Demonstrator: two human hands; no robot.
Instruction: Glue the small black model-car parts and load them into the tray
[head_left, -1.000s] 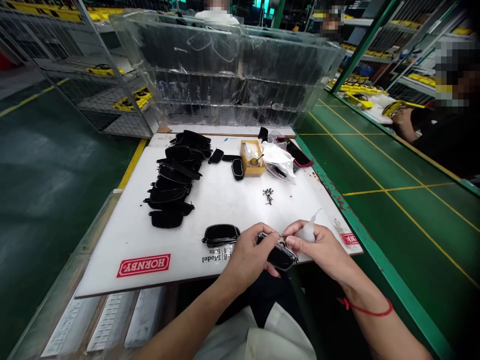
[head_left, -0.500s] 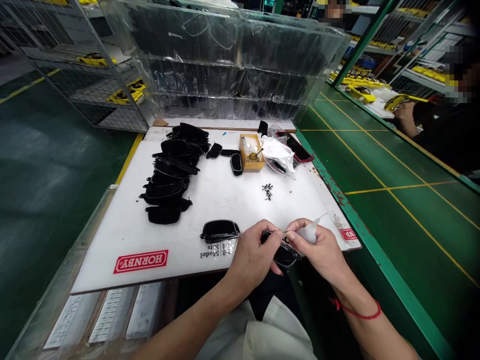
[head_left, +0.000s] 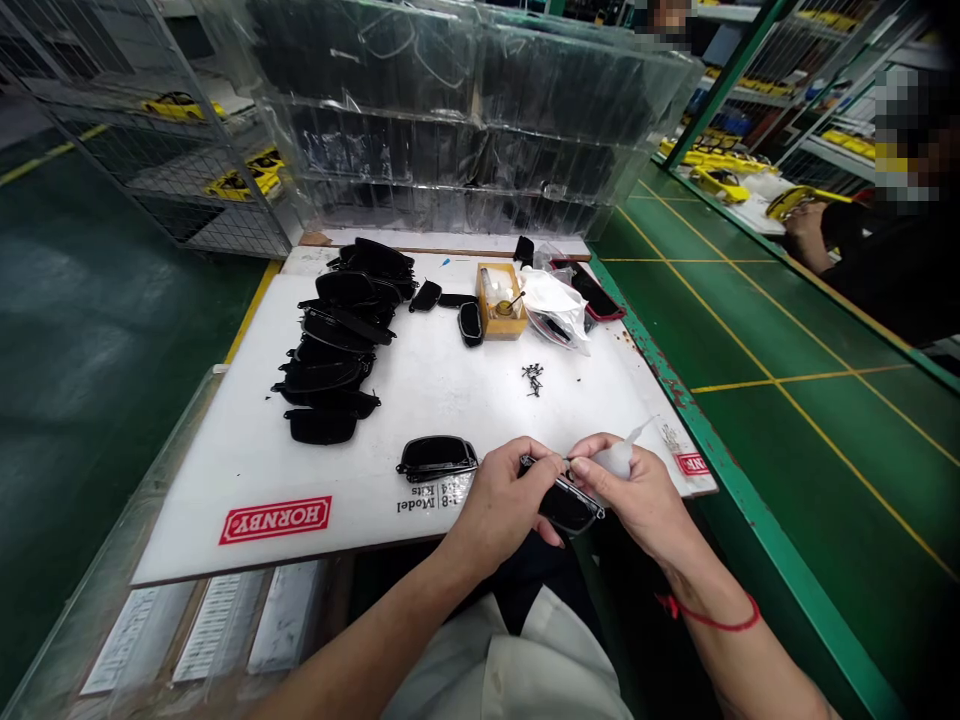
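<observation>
My left hand (head_left: 504, 500) is closed on a glossy black framed part (head_left: 568, 505) at the front edge of the white board (head_left: 442, 390). A translucent bottle with a thin nozzle (head_left: 616, 458) is held in my right hand (head_left: 646, 500), its thumb and finger pinched near the part's upper edge. Whether something tiny sits between those fingertips is too small to tell. Left of my hands lies a similar black part (head_left: 437, 457). Small dark screws (head_left: 532, 379) lie in a little heap beyond my hands.
Black parts (head_left: 337, 335) are piled on the board's left. At the back stand a yellow box (head_left: 502, 300), a white bag (head_left: 555, 305) and a red-edged phone (head_left: 592, 292). Plastic-wrapped crates (head_left: 465, 120) rise behind. Another person's hand (head_left: 808, 232) is at the far right.
The view has shifted slightly. My hands stay together at the black part, with the fingertips a little changed and the bottle's nozzle tilted slightly differently.
</observation>
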